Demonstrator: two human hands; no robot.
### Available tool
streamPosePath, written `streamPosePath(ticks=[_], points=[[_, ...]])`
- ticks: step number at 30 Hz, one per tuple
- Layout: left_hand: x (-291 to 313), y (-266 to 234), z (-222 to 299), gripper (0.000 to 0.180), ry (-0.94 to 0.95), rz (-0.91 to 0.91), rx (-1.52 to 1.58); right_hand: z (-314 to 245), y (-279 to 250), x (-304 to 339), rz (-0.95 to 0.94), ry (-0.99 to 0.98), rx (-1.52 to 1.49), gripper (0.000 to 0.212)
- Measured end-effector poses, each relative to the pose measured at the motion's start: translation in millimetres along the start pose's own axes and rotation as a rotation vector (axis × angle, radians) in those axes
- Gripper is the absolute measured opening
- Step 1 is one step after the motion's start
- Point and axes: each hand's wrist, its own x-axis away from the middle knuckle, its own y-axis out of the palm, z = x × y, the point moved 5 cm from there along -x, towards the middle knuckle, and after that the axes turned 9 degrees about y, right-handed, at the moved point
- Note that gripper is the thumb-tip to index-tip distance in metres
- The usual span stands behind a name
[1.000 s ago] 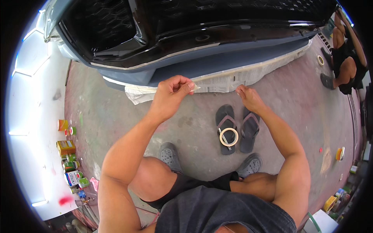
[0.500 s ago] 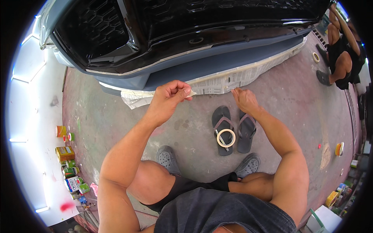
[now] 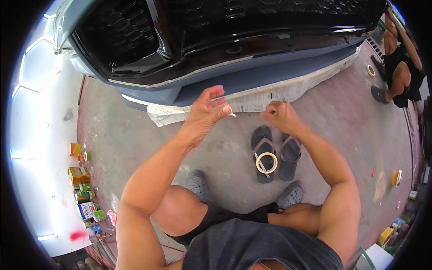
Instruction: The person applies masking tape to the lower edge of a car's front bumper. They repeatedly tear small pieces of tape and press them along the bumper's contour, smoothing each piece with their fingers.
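Observation:
My left hand is raised in front of the car bumper, its fingers apart. A small pale scrap of masking tape clings at its thumb tip. My right hand is closed with its fingers curled, a short way to the right; whatever it may hold is hidden. Beyond both hands, newspaper sheets are fixed along the lower edge of the grey and glossy black bumper. A roll of masking tape rests on the left one of two dark flip-flops on the floor.
Several paint cans stand along the white wall at the left. At the far right a person squats near the bumper, with another tape roll on the floor close by. More containers stand at the lower right.
My left hand has gone from a pinch to spread fingers, the tape scrap staying at its thumb. My right hand remains closed and has turned slightly. The whole view has shifted a little.

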Motion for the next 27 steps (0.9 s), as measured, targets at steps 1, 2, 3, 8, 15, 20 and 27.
streamPosePath(ticks=[1, 2, 3, 8, 15, 20, 27], points=[[0.4, 2.8, -4.1, 0.121, -0.021, -0.033, 0.087, -26.5, -10.1, 5.2, 0.027, -0.055, -0.118, 0.056], [3.3, 4.4, -7.4, 0.132, -0.043, -0.064, 0.167, -48.9, -14.7, 8.9, -0.004, -0.088, -0.271, 0.052], [4.1, 7.1, -10.8, 0.143, -0.064, -0.099, 0.251, -68.5, -19.4, 13.4, -0.035, -0.119, -0.420, 0.048], [5.7, 15.9, -13.2, 0.157, -0.125, -0.195, 0.352, -131.1, -34.9, 29.2, -0.233, -0.197, -0.908, 0.033], [6.8, 20.5, -11.1, 0.155, -0.097, -0.225, 0.362, -141.0, -31.7, 23.6, -0.306, -0.164, -0.892, 0.020], [2.9, 17.5, -15.7, 0.125, -0.162, -0.112, 0.511, -132.6, -59.3, 22.3, -0.057, -0.168, -0.711, 0.020], [-12.5, -15.3, -9.2, 0.054, -0.061, 0.078, 0.449, -132.2, -93.9, 32.4, 0.182, -0.112, -0.464, 0.019]])
